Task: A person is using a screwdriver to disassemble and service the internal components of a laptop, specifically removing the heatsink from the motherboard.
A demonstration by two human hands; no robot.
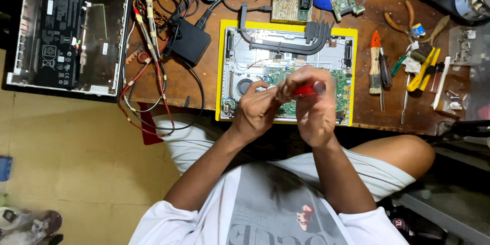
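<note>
Item: opened laptop chassis (286, 51) in a yellow shell, lying at the front edge of the wooden workbench (204, 79), its green mainboard (341, 79) exposed. Right hand (314, 107) is gripping a red-handled screwdriver (309, 90), fingers curled closed round the handle; the tip is hidden behind the hands. Left hand (255, 109) is meeting it from the left, fingertips pinched narrow at the shaft end. Both forearms are rising from the lap, wrists bent over the board's front edge. Risk, as judged: the tip may be slipping off a small screw and scoring the mainboard, since both hands are blocking the view. Toward the right edge: loose hand tools (380, 66); toward the back-left corner: a black power adapter (190, 41).
</note>
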